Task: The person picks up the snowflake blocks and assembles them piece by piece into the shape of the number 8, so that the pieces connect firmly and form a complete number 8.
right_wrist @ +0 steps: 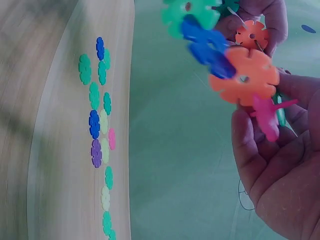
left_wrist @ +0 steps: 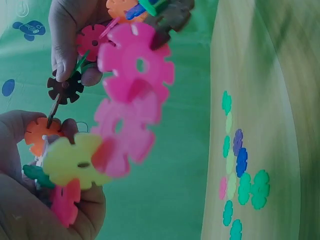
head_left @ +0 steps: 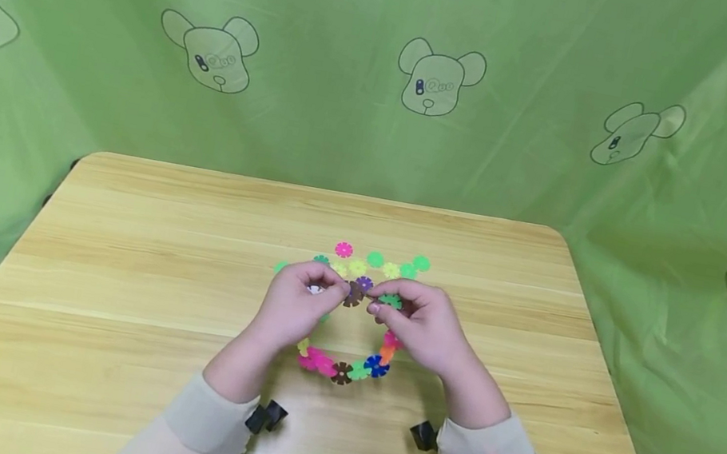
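A ring-shaped chain of interlocked, notched plastic discs hangs between both hands, with pink discs [head_left: 318, 361], a dark blue disc [head_left: 376, 366] and a brown disc [head_left: 342, 372] at its near side. The left hand [head_left: 299, 303] pinches the chain at an orange disc [left_wrist: 41, 135], beside a yellow disc [left_wrist: 75, 161]. Thumb and fingers of the right hand [head_left: 423, 323] pinch the chain by a brown disc [left_wrist: 65, 87]. Between the fingertips, brown pieces meet the orange disc edge to edge. In the right wrist view an orange disc [right_wrist: 245, 76] hangs near the right hand [right_wrist: 285, 160].
Loose discs lie on the wooden table [head_left: 127, 283] beyond the hands: a pink one [head_left: 344, 250], green ones [head_left: 421, 263], yellow ones [head_left: 391, 270] and a purple one [right_wrist: 96, 153]. A green curtain [head_left: 322, 130] surrounds the table's far side and flanks.
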`<state>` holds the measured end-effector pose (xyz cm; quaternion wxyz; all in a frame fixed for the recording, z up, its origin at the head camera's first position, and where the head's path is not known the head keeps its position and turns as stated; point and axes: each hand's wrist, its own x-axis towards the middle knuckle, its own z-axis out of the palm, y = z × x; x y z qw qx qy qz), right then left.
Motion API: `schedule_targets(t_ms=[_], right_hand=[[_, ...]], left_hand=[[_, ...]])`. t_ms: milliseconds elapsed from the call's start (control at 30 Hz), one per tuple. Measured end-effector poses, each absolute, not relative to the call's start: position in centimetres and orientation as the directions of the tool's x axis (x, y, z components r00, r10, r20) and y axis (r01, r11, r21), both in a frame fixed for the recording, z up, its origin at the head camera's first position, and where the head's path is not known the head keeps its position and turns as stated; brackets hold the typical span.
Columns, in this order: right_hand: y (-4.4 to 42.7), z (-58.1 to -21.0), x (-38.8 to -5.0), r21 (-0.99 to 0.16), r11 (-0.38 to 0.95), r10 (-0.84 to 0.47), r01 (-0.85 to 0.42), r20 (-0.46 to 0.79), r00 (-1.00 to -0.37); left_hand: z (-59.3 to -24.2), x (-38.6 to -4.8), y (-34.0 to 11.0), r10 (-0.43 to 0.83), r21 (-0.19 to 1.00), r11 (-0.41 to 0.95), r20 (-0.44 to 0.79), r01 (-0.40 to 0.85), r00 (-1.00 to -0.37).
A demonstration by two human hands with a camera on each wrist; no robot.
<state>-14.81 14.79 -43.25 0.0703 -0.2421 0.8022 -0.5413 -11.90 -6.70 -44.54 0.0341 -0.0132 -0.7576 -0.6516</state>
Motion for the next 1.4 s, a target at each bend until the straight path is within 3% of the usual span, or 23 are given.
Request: schedule_targets(t_ms=[367,533,767,933,1033,1167,1267,1400], right_hand=[[14.9,-43.2,-14.7,-0.832,0.351,-0.523,-0.429,0.206,-0.827],[14.8,-43.3,-14.6,-0.841,0.339,-0.518,-0.422,0.207,-0.830],[14.8,-43.9,-14.5,-0.906,0.312,-0.420,-0.287,0.139,-0.897],[15.6,-44.7,-15.4,-0.938,0.243,-0.425,-0.249,0.128,-0.896],[16.3,-45.9,-17.0,-0.973,0.189,-0.371,-0.129,0.051,-0.927],[16.0,-48.4,-19.5,-0.933,0.352,-0.289,-0.072,-0.036,-0.957],[14.7,-50.3,-20.7,-0.792,0.577,-0.376,-0.200,-0.041,-0.926],[12.3,-51.4,-21.6,-0.599,0.702,-0.524,-0.386,-0.067,-0.849]], left_hand=[[-44.4,-11.8,-6.9,0.028,0.966,0.231,0.110,0.113,-0.994],[-44.4,-11.8,-7.2,0.052,0.969,0.222,0.101,0.110,-0.994],[-44.7,-12.0,-7.9,-0.032,0.989,0.140,0.053,0.048,-0.998],[-44.5,-12.0,-8.2,-0.054,0.995,0.091,0.054,0.049,-0.997],[-44.3,-12.0,-8.2,-0.048,0.994,0.087,0.069,0.065,-0.996],[-44.3,-11.9,-8.3,-0.049,0.993,0.087,0.087,0.082,-0.995],[-44.3,-11.8,-8.4,-0.049,0.993,0.080,0.094,0.090,-0.994],[-44.3,-11.8,-8.2,-0.036,0.993,0.062,0.101,0.098,-0.994]])
